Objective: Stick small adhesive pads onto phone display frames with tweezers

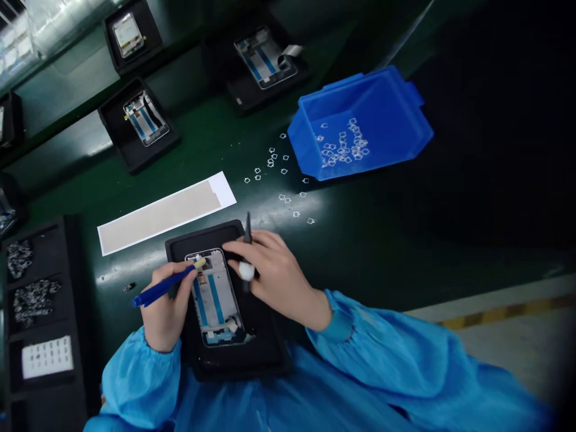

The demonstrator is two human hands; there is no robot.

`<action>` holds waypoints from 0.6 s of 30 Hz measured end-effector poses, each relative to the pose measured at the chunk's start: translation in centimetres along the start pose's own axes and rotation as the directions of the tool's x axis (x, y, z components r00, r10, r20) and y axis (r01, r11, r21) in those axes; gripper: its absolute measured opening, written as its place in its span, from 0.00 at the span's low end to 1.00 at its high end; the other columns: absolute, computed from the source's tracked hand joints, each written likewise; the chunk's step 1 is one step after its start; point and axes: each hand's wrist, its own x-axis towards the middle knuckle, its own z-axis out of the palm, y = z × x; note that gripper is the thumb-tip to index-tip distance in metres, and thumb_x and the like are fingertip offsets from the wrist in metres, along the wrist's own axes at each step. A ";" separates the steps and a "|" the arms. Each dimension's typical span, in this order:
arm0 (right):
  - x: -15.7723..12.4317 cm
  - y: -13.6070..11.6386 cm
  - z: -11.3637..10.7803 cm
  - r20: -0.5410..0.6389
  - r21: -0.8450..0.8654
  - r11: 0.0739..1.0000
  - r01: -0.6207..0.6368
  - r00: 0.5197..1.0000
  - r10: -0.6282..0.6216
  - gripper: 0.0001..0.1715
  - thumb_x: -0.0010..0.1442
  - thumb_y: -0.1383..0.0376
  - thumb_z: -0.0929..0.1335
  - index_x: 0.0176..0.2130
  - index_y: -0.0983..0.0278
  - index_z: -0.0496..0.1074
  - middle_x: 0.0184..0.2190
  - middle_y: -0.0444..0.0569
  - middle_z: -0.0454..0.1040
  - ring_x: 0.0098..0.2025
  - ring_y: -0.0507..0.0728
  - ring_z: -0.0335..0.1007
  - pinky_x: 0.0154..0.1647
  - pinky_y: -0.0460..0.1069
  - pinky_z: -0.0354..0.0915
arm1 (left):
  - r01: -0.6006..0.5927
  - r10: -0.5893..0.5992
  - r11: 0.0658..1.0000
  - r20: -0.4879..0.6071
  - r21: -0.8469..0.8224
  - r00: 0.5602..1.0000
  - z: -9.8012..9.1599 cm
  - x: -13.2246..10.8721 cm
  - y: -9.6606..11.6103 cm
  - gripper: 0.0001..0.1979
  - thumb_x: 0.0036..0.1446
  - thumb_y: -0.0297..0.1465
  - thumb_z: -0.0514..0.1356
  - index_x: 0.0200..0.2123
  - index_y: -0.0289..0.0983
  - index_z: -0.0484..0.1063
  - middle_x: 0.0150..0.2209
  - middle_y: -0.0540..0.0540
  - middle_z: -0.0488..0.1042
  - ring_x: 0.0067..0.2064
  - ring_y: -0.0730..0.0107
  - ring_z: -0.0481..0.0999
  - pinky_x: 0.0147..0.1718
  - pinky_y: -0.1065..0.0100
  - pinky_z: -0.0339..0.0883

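My left hand [165, 306] is closed round a blue pen-like stick [164, 288] whose pale yellow tip rests at the upper part of an opened phone frame [226, 294]. That frame, with blue strips along its inside, lies in a black tray [265, 354] in front of me. At its upper right edge is my right hand [279, 276], thumb and forefinger close to the frame's corner. A dark, slender tool like tweezers [248, 228] is tucked in that hand, pointing away from me. Something white [246, 271] shows beside the tool; I cannot tell what it is.
A blue bin [382, 120] holds many small white square rings, with several loose rings [288, 200] before it. Beyond my tray lies a strip of beige sheet [157, 215]. More trayed phones [146, 120] stand farther back. A compartmented black tray [74, 300] with small parts is at left.
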 end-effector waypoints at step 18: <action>1.8 1.3 1.7 0.060 0.129 0.981 -0.142 0.989 0.136 0.16 0.61 0.75 0.64 0.47 0.62 0.71 0.35 0.46 0.79 0.39 0.58 0.69 0.50 0.56 0.57 | -0.016 -0.008 0.995 0.224 0.103 0.975 0.3 3.2 1.1 0.05 0.55 0.31 0.65 0.36 0.40 0.74 0.35 0.48 0.81 0.38 0.64 0.82 0.37 0.66 0.76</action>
